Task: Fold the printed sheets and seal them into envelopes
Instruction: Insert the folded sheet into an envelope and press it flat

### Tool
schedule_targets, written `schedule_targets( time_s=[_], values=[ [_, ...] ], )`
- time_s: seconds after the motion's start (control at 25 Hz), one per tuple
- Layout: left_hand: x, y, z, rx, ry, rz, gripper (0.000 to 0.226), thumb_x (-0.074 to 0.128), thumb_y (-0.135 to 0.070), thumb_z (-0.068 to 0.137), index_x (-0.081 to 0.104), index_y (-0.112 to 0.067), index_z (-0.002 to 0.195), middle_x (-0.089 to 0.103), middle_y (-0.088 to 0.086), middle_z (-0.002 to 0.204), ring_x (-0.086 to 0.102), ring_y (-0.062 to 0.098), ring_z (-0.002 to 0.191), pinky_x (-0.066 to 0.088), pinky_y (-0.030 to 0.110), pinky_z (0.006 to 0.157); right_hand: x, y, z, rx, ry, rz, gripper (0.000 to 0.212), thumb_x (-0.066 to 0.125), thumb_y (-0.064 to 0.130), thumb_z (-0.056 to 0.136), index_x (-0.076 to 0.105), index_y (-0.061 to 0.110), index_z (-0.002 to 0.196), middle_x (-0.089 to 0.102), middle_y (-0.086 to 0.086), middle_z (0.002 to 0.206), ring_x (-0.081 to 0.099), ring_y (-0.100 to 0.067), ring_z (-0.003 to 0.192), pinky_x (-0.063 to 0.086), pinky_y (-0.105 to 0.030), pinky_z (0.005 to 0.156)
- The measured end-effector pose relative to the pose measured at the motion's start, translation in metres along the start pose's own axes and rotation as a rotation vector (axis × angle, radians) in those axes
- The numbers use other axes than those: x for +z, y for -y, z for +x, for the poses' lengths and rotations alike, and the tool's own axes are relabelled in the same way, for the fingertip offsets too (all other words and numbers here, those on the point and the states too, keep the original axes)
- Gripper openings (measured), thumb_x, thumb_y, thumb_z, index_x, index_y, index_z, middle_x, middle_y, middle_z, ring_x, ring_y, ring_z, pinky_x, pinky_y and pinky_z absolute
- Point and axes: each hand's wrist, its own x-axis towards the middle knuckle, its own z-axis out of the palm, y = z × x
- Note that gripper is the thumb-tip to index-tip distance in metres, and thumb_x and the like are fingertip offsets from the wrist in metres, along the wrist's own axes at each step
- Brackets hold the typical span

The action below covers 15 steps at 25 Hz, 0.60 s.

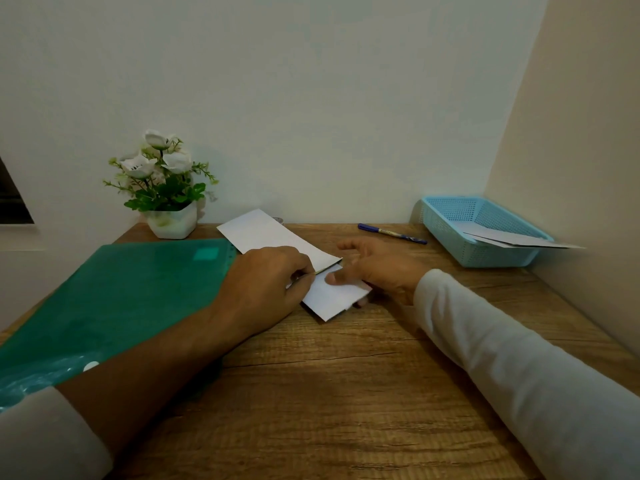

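A white envelope lies slantwise on the wooden desk, its open mouth toward me. A folded white sheet sticks out of that mouth, partly inside. My left hand pinches the envelope's near edge at the opening. My right hand holds the folded sheet, thumb on top and fingers beneath it. How far the sheet sits inside is hidden.
A green plastic folder covers the desk's left side. A white pot of flowers stands at the back left. A blue pen lies at the back. A light blue basket with envelopes stands in the right corner by the wall.
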Motion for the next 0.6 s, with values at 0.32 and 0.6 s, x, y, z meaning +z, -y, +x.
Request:
schedule_targets(
  time_s=[0.32, 0.6],
  values=[
    [0.003, 0.004, 0.001, -0.039, 0.008, 0.001, 0.016, 0.061, -0.036, 0.095, 0.075, -0.028, 0.098, 0.072, -0.012, 0.092, 0.060, 0.005, 0.079, 0.045, 0.020, 0.064, -0.021, 0.003, -0.026, 0.085, 0.301, 0.048, 0.082, 0.077, -0.002, 0.085, 0.039, 0.024, 0.152, 0.071, -0.017, 0.096, 0.063, -0.020, 0.061, 0.054, -0.025, 0.045],
    [-0.001, -0.003, -0.001, 0.021, -0.010, 0.002, 0.015, 0.062, -0.036, 0.094, 0.075, -0.028, 0.094, 0.071, -0.012, 0.086, 0.057, 0.004, 0.073, 0.044, 0.021, 0.059, 0.005, 0.003, -0.016, -0.038, 0.090, 0.143, 0.081, 0.078, -0.003, 0.084, 0.039, 0.019, 0.151, 0.076, -0.014, 0.090, 0.064, -0.021, 0.058, 0.051, -0.026, 0.044]
  ],
)
